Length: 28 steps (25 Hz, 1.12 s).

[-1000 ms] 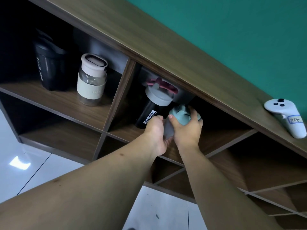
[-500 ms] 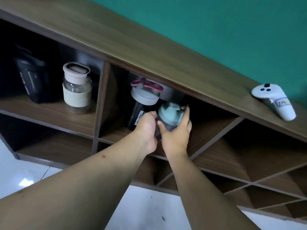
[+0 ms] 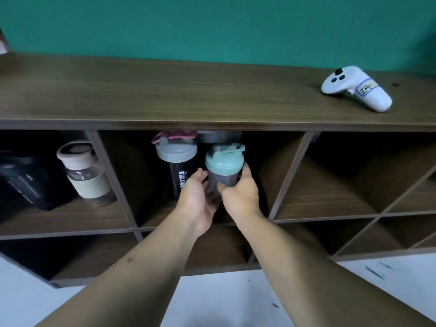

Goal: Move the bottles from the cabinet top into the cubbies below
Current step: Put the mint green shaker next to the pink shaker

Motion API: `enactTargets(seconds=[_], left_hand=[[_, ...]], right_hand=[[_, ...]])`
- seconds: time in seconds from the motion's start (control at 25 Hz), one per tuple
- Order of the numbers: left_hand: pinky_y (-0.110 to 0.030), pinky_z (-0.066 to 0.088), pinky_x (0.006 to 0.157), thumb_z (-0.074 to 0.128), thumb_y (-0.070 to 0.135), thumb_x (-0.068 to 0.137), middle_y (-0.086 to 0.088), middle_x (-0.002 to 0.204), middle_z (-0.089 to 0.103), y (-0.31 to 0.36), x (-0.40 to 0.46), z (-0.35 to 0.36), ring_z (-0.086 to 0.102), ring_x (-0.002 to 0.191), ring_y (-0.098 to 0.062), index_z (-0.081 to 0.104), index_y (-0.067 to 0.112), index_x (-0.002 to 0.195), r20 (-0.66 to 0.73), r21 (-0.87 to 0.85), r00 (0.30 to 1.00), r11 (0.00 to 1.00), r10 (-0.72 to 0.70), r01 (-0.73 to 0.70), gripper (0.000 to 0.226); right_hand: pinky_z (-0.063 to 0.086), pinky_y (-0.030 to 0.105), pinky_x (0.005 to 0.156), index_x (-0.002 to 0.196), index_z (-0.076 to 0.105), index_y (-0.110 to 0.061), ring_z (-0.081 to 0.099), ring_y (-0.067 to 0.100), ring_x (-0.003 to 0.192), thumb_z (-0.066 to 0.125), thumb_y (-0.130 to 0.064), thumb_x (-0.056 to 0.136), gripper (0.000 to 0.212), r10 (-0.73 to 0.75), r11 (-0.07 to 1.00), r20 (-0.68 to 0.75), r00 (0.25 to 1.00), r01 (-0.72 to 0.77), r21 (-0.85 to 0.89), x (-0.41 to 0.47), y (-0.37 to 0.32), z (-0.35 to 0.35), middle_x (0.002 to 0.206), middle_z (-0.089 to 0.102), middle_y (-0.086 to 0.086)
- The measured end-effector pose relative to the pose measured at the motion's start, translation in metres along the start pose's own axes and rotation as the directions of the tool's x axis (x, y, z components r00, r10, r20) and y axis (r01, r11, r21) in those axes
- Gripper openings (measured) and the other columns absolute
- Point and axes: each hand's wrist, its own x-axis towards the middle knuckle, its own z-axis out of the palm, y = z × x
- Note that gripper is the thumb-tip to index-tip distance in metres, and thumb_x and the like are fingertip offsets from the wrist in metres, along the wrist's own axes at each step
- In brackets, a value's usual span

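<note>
A small grey shaker bottle with a mint-green lid (image 3: 224,162) stands upright in the middle cubby of the upper row. My right hand (image 3: 240,194) wraps its body from the right, and my left hand (image 3: 199,197) touches it from the left with fingers loosely curled. Right beside it, on its left, stands a black shaker with a grey lid and pink loop (image 3: 177,161). In the left cubby are a glass bottle with a cream lid and sleeve (image 3: 87,174) and a black bottle (image 3: 26,182). The cabinet top (image 3: 165,95) holds no bottles.
A white hand controller labelled 24 (image 3: 354,88) lies on the cabinet top at the right. The cubbies to the right (image 3: 330,185) and the lower row (image 3: 94,253) show no objects. A green wall (image 3: 212,27) backs the cabinet; white floor lies below.
The view has swung level and more head-on to the cabinet. The mint-lidded bottle now stands deeper in the middle cubby, and my hands have slid down from its lid to its body.
</note>
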Motion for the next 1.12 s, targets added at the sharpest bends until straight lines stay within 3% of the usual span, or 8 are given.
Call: enactTargets(seconds=[0.24, 0.36, 0.56, 0.76, 0.92, 1.0, 1.08, 1.12], left_hand=[[-0.044, 0.047, 0.113, 0.042, 0.04, 0.109, 0.001, 0.104, 0.075, -0.011, 0.01, 0.001, 0.068, 0.106, -0.021, 0.068, 0.026, 0.104, 0.034, -0.028, 0.999, 0.999, 0.015, -0.014, 0.03], [-0.039, 0.052, 0.097, 0.04, 0.042, 0.11, 0.006, 0.102, 0.071, -0.01, 0.012, 0.002, 0.067, 0.101, -0.018, 0.067, 0.027, 0.105, 0.04, -0.033, 0.999, 0.999, 0.0, 0.001, 0.031], [-0.036, 0.051, 0.091, 0.042, 0.038, 0.109, 0.011, 0.097, 0.067, -0.009, 0.016, 0.006, 0.065, 0.092, -0.012, 0.061, 0.027, 0.128, 0.029, 0.005, 1.0, 1.0, -0.004, 0.004, 0.029], [-0.034, 0.052, 0.086, 0.043, 0.038, 0.108, 0.012, 0.091, 0.072, -0.013, 0.024, 0.007, 0.065, 0.09, -0.011, 0.062, 0.026, 0.129, 0.01, 0.011, 1.0, 1.0, 0.009, -0.009, 0.031], [-0.036, 0.047, 0.095, 0.042, 0.039, 0.11, 0.013, 0.057, 0.076, -0.017, 0.017, 0.009, 0.064, 0.086, -0.011, 0.065, 0.02, 0.1, -0.027, 0.052, 1.0, 0.999, -0.008, 0.01, 0.031], [-0.037, 0.05, 0.09, 0.047, 0.037, 0.106, 0.005, 0.075, 0.075, -0.018, 0.012, 0.003, 0.064, 0.086, -0.016, 0.065, 0.018, 0.102, -0.109, 0.097, 0.994, 0.995, 0.01, 0.001, 0.027], [-0.035, 0.049, 0.083, 0.052, 0.036, 0.091, -0.005, 0.094, 0.069, -0.018, 0.015, -0.013, 0.063, 0.088, -0.023, 0.063, 0.017, 0.092, -0.248, 0.165, 0.963, 0.984, 0.104, -0.064, 0.022], [-0.036, 0.051, 0.088, 0.05, 0.037, 0.082, -0.008, 0.103, 0.07, -0.019, 0.02, -0.023, 0.066, 0.094, -0.024, 0.062, 0.016, 0.091, -0.329, 0.214, 0.931, 0.973, 0.158, -0.089, 0.026]], right_hand=[[0.054, 0.046, 0.105, 0.154, 0.037, -0.037, 0.066, 0.022, 0.12, 0.072, -0.011, 0.068, 0.096, 0.033, 0.987, 0.009, 0.999, -0.034, 0.154, 0.011, 0.004, 0.003, 0.132, 0.069, -0.001], [0.053, 0.046, 0.106, 0.153, 0.039, -0.039, 0.066, 0.021, 0.12, 0.073, -0.01, 0.067, 0.097, 0.036, 0.983, 0.021, 0.999, -0.039, 0.179, 0.013, 0.009, 0.003, 0.132, 0.069, -0.002], [0.053, 0.044, 0.105, 0.149, 0.043, -0.04, 0.068, 0.018, 0.115, 0.074, -0.009, 0.067, 0.093, 0.031, 0.979, 0.027, 0.999, -0.036, 0.203, 0.014, 0.011, 0.005, 0.127, 0.072, -0.005], [0.054, 0.046, 0.103, 0.147, 0.043, -0.043, 0.069, 0.017, 0.113, 0.072, -0.007, 0.069, 0.091, 0.023, 0.981, 0.025, 0.999, -0.028, 0.191, 0.013, 0.014, 0.005, 0.122, 0.073, -0.008], [0.053, 0.046, 0.104, 0.157, 0.029, -0.036, 0.064, 0.028, 0.122, 0.07, -0.006, 0.078, 0.094, 0.095, 0.984, 0.002, 0.996, -0.094, 0.149, 0.004, 0.01, 0.006, 0.137, 0.065, 0.003], [0.057, 0.039, 0.09, 0.147, 0.041, -0.025, 0.068, 0.032, 0.111, 0.066, -0.008, 0.082, 0.072, 0.186, 0.979, -0.079, 0.979, -0.178, 0.098, -0.011, 0.01, 0.01, 0.131, 0.067, 0.012], [0.052, 0.03, 0.07, 0.116, 0.059, -0.022, 0.068, 0.027, 0.092, 0.063, -0.008, 0.085, 0.034, 0.23, 0.97, -0.086, 0.969, -0.222, 0.098, -0.027, 0.008, 0.015, 0.113, 0.071, 0.012], [0.049, 0.027, 0.067, 0.106, 0.062, -0.022, 0.067, 0.026, 0.09, 0.062, -0.007, 0.086, 0.025, 0.23, 0.967, -0.047, 0.972, -0.223, 0.12, -0.033, 0.004, 0.019, 0.107, 0.071, 0.009]])
